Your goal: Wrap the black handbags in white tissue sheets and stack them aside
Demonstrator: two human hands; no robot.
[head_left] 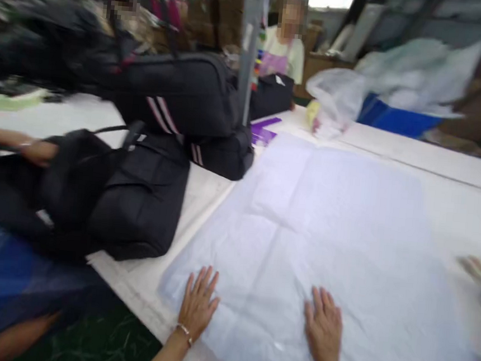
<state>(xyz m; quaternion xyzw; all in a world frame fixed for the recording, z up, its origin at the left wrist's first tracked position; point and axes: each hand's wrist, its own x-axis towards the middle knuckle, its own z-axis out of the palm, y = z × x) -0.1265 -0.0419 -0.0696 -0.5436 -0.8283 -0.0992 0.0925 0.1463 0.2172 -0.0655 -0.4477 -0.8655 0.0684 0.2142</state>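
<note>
A large clear plastic sheet or bag [328, 233] lies flat on the white table [455, 177]. My left hand [197, 303] rests palm down on its near left corner, fingers stretched out, a thin bracelet at the wrist. My right hand [324, 328] lies flat on the sheet's near edge a little to the right, fingers also extended. Neither hand holds anything.
Black backpacks [138, 194] are piled on the table's left side, more [181, 91] behind. Another person's hand [36, 151] touches one at far left. A seated person [283, 52] is at the back. Purple pieces [264, 131], crumpled plastic [340, 94], a blue bin [393, 119].
</note>
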